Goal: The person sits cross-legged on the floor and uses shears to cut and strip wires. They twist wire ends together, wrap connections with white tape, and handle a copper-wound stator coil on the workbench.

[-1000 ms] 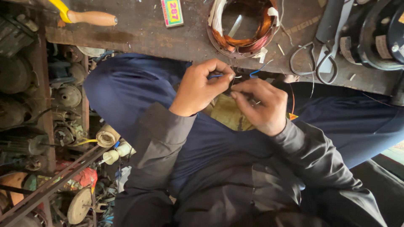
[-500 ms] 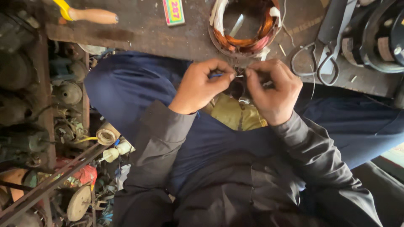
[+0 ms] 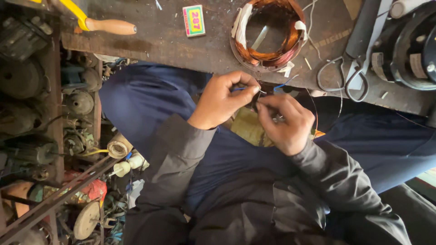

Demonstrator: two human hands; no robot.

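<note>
The person sits close against the near edge of a dark, worn workbench, both hands meeting just below that edge, over the lap. The left hand is pinched shut, thumb and forefinger closed on a thin blue wire that runs from the fingertips up toward the bench edge. The right hand sits just beside it, nearly touching, its fingers curled narrow around something small at the wire's end; from here I cannot tell what that piece is, only that the fingertips of both hands come together at the same spot. Beneath the hands, on the dark blue trousers, lies a yellowish cloth, partly hidden by the right hand. On the workbench directly above the hands stands a motor stator, a ring wound with copper wire and wrapped with white tape, close to the near edge. To its right a pair of scissors rests near that same edge, and past them, at the right end, a black motor housing. Toward the far edge, left of the stator, lies a small colourful box, and at the far left corner a tool with a wooden handle.
</note>
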